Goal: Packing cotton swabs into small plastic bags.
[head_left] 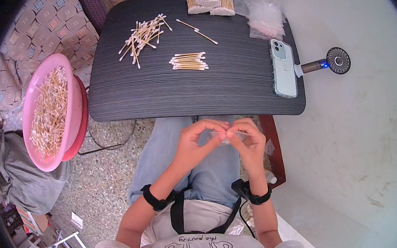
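Observation:
Over my lap, just off the table's near edge, my left hand (201, 136) and my right hand (248, 141) meet at the fingertips. Both pinch the edge of a small clear plastic bag (228, 139); what it contains, if anything, I cannot make out. Beyond them on the dark table (230, 93) lies a neat little stack of cotton swabs (189, 61). A loose, crisscrossed heap of cotton swabs (143, 38) is to its left, and two single swabs (197, 31) lie behind it.
Bundles of swabs (209, 0) and clear plastic bags (267, 16) sit at the table's far edge. A phone (285, 70) lies on the right, beside a small handheld fan (328, 62). At left stands a pink basin (73, 111) full of swabs. A wall (352, 130) borders the right.

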The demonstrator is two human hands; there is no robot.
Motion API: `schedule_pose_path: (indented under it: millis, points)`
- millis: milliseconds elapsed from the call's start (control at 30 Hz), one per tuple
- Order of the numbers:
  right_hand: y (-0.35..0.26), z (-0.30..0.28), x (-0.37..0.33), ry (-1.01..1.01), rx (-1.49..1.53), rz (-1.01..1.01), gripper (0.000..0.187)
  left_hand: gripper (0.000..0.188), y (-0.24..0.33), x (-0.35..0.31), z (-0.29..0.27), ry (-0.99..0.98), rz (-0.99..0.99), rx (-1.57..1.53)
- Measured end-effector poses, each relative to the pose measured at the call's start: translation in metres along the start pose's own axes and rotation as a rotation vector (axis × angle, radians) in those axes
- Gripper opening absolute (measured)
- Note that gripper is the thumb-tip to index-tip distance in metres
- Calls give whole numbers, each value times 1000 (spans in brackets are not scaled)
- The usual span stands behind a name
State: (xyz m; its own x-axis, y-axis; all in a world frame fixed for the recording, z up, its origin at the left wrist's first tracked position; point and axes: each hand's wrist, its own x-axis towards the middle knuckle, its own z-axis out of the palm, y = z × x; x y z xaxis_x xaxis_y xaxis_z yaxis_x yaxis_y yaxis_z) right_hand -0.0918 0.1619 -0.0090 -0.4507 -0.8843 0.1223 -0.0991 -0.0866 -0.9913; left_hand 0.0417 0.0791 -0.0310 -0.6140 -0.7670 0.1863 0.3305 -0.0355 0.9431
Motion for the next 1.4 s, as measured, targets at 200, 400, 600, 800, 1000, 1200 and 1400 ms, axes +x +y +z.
schedule_pose_path:
  millis: [200, 400, 600, 800, 1000, 1200, 1400]
  points:
    - [-2, -1, 1, -31, -32, -1, 10, 12, 2, -1, -4, -46, 42, 42]
    - [-1, -1, 1, -38, 18, 24, 10, 9, 5, 0, -3, -41, 3, 42]
    - [0, 0, 1, -21, 25, -5, 10, 12, 4, -4, -4, -4, -39, 15]
    - [2, -3, 1, -9, 16, -11, 11, 13, 4, -3, -4, 41, 15, 34]
    - [-1, -4, -1, 104, 179, 117, 10, 19, 6, -4, -9, 75, -23, 88]
    - [7, -11, 0, 102, 123, 40, 9, 16, 8, -3, -4, 103, -76, 33]
    - [6, -12, 0, 63, 70, 1, 9, 11, 5, -2, -5, 214, -115, -31]
